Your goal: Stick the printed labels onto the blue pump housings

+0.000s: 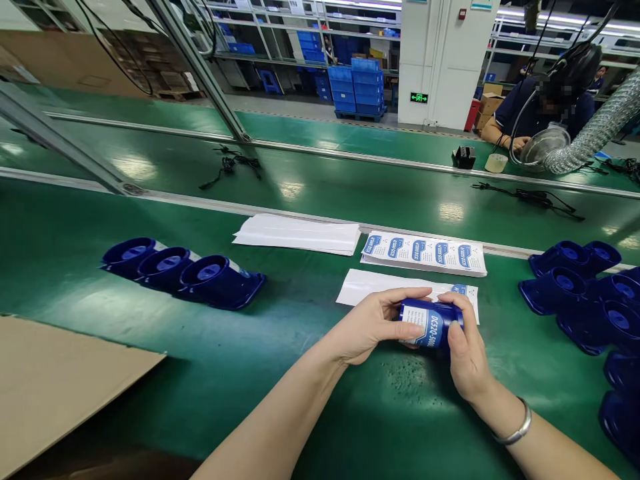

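- Both hands are clamped on one blue housing [447, 316], held up above the near part of the counter [225, 373], right of the middle.
- The left hand [370, 325] grips its left end, thumb lying across the label; the right hand [467, 360] closes round the right end, thumb on the near side. This grip seems to steady the part from both ends while leaving the printed face in view.
- That label [425, 325] is white and blue; its large white lettering looks like "DCS20-500", with the end hard to make out, and the small lines are too fine to read.
- Just beyond the hands lies a mostly bare backing sheet [375, 283], one blue print showing at its right end; being so near, it looks placed for a short reach.
- Behind it, a stack of label sheets [423, 253] shows five similar blue prints in a row, face up, presumably for easy picking. A blank paper pile [297, 235] lies to its left.
- Three blue housings [220, 283] stand lined up on the left; a looser group [565, 287] sits far right, perhaps to keep two lots apart.
- A green sign [419, 98] on the far pillar carries arrows and a figure.
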Motion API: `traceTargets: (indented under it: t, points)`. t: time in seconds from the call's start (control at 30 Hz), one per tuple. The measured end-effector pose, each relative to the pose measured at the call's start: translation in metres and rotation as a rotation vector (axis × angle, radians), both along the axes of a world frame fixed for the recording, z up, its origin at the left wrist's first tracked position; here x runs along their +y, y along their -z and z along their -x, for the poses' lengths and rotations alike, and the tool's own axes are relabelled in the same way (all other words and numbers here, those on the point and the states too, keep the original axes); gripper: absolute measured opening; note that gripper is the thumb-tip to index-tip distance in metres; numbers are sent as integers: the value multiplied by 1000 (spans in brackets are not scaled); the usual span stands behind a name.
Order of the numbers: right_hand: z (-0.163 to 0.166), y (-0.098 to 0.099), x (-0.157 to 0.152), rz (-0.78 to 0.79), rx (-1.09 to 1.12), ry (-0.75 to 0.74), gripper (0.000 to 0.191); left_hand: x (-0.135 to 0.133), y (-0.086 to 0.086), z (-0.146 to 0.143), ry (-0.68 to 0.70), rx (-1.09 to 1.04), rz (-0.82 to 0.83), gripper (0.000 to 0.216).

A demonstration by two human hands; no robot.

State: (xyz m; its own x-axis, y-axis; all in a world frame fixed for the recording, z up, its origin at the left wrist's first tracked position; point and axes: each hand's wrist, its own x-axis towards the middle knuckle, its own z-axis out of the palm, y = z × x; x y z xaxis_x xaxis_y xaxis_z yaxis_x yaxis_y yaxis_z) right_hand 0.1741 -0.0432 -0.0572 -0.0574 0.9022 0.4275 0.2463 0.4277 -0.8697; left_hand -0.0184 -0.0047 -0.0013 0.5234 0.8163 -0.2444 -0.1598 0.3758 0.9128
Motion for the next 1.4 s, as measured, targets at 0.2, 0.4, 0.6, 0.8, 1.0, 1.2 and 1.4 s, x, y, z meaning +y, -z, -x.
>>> traceTargets:
  t: [0.2,0.4,0.6,0.8,1.0,1.2,1.4]
  points:
    - [-1,-1,-2,-111,-85,-22,35,1,4,-2,-77,-30,90,34]
    - [0,5,-1,-135,-75,44,37,0,10,-11,-191,-69,56,41]
    - [2,9,1,-89,-91,111,41,-13,14,-21,-226,204,-217,84]
    - [2,7,3,-147,-159,66,43,-15,14,-23,-242,90,-165,63]
    - [2,8,4,-260,-281,-18,58,-9,10,-22,-356,-76,102,34]
    - [6,9,2,-261,-270,123,66,-12,16,-26,-457,-24,-136,52]
    - [5,9,3,-234,-303,200,70,-17,29,-31,-365,17,-269,81]
